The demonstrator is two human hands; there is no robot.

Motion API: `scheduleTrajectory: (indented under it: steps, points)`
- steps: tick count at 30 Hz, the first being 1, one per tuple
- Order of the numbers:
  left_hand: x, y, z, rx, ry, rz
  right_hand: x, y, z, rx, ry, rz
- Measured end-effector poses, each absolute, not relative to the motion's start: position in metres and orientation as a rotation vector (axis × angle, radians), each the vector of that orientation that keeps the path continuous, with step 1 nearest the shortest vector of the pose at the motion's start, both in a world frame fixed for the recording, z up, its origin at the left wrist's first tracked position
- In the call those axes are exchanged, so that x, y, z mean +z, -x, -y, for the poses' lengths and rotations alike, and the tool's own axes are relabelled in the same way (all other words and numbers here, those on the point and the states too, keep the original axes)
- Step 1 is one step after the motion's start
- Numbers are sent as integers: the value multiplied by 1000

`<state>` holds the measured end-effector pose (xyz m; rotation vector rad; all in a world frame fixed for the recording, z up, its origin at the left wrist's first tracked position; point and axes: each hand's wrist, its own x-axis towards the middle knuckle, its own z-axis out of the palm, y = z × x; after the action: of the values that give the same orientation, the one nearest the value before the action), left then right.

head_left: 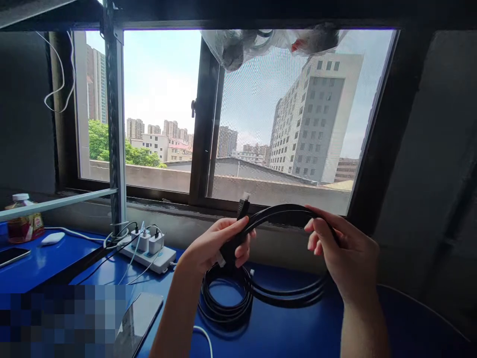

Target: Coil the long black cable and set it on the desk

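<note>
Between my two hands, above the blue table, a black cable [281,210] is held in a wide loop. My left hand [218,240] is closed around its gathered strands, thumb on top. From that grip a black plug [243,205] with a flat, light tip sticks up. A second light-coloured end shows below the palm, partly hidden by the fingers. My right hand [345,251] pinches the loop's right side, fingers curled around it. The loop's lower strands hang behind, toward the table. Under my left hand a coil of black cable [244,308] lies on the table.
To the left, a white power strip [158,259] carries several chargers and wires. A phone [139,320] lies near the front left, another phone [14,255] farther left. A bottle [24,221] and white mouse-like object [53,238] stand behind. A metal post [115,124] rises before the window.
</note>
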<state>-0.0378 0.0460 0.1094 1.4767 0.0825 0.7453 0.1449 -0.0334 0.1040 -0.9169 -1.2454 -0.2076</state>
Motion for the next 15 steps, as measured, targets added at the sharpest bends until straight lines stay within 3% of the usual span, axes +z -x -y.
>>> scheduleTrajectory:
  steps: [15]
  points:
    - [101, 39, -57, 550, -1477, 84, 101, -145, 16, -135, 1024, 1278]
